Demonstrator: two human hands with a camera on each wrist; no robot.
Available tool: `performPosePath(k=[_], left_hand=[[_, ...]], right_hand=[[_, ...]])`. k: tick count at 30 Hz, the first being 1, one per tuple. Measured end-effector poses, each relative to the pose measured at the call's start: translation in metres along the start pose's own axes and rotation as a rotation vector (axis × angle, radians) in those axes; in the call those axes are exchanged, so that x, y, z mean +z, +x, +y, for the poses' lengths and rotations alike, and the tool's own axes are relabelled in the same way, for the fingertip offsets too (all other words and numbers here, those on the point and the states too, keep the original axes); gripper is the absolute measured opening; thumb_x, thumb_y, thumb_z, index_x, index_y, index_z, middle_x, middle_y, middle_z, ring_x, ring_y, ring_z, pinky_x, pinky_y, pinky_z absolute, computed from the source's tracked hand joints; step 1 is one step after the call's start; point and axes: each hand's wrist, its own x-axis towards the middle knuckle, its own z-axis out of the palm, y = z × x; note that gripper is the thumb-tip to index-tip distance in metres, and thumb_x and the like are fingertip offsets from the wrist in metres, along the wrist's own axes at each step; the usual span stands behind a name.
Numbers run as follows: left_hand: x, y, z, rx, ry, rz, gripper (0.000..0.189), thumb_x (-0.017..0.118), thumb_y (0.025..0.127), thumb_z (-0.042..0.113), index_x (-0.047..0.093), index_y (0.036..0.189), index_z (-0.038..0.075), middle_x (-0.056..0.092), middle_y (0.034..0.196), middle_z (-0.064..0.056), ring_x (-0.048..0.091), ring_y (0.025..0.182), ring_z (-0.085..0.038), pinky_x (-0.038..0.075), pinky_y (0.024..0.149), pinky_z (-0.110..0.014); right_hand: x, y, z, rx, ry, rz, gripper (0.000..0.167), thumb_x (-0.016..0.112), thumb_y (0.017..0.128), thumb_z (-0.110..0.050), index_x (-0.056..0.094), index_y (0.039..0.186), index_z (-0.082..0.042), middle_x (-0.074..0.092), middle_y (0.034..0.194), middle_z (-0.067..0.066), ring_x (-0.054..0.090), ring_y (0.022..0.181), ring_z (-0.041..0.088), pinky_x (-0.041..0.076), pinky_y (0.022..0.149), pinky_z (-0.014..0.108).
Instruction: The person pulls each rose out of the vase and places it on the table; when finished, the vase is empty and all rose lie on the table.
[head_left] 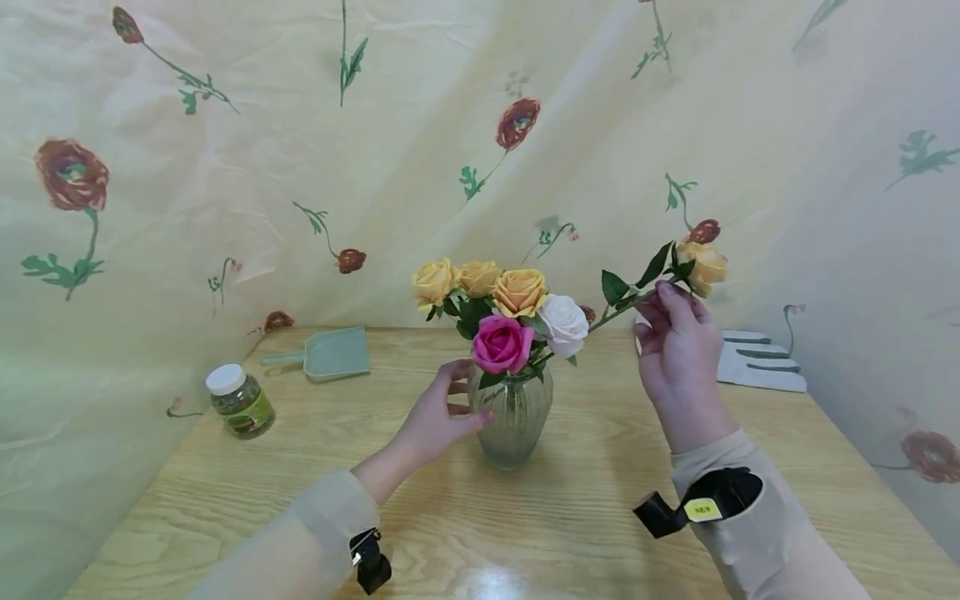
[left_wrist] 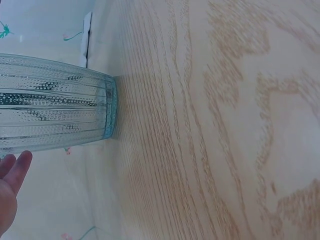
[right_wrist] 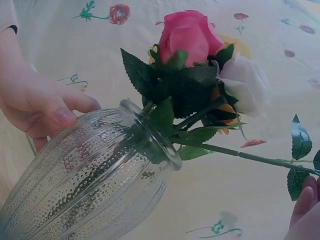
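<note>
A ribbed clear glass vase [head_left: 513, 425] stands upright on the table, holding several yellow roses [head_left: 520, 292], a white rose [head_left: 564, 324] and a pink rose [head_left: 502, 343]. My left hand [head_left: 438, 417] holds the vase by its left side, thumb in front and fingers toward the back. To the right, my right hand [head_left: 682, 342] pinches the stem of another yellow rose [head_left: 703, 267] just below the bloom. That green stem [right_wrist: 240, 154] slants down to the left, and its lower end reaches the vase mouth among the leaves.
A jar [head_left: 242, 402] with a white lid stands at the left, and a pale green dustpan [head_left: 337, 353] lies behind it. White gloves [head_left: 761, 362] lie at the back right, partly behind my right hand. A flower-patterned cloth hangs along the table's back and sides.
</note>
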Motion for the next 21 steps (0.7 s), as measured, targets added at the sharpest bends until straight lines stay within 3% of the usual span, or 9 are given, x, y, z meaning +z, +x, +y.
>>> performPosePath(k=[8,21], left_hand=[[0.002,-0.001,0.002,-0.011,-0.02,0.009,0.071,0.073,0.082,0.014,0.032,0.14,0.009,0.041,0.134,-0.009,0.046,0.118,-0.029,0.051,0.089,-0.039],[0.002,-0.001,0.001,-0.013,0.006,0.012,0.07,0.074,0.082,0.024,0.034,0.138,0.012,0.044,0.133,-0.007,0.048,0.115,-0.027,0.051,0.089,-0.038]], right_hand=[[-0.01,0.003,-0.009,0.011,0.131,-0.014,0.005,0.061,0.087,0.003,0.06,0.083,0.003,0.061,0.068,0.012,0.062,0.058,0.023,0.047,0.045,0.025],[-0.024,0.013,-0.032,0.008,0.24,0.015,0.006,0.062,0.087,0.003,0.056,0.089,0.003,0.058,0.068,0.014,0.057,0.058,0.023,0.048,0.045,0.026]])
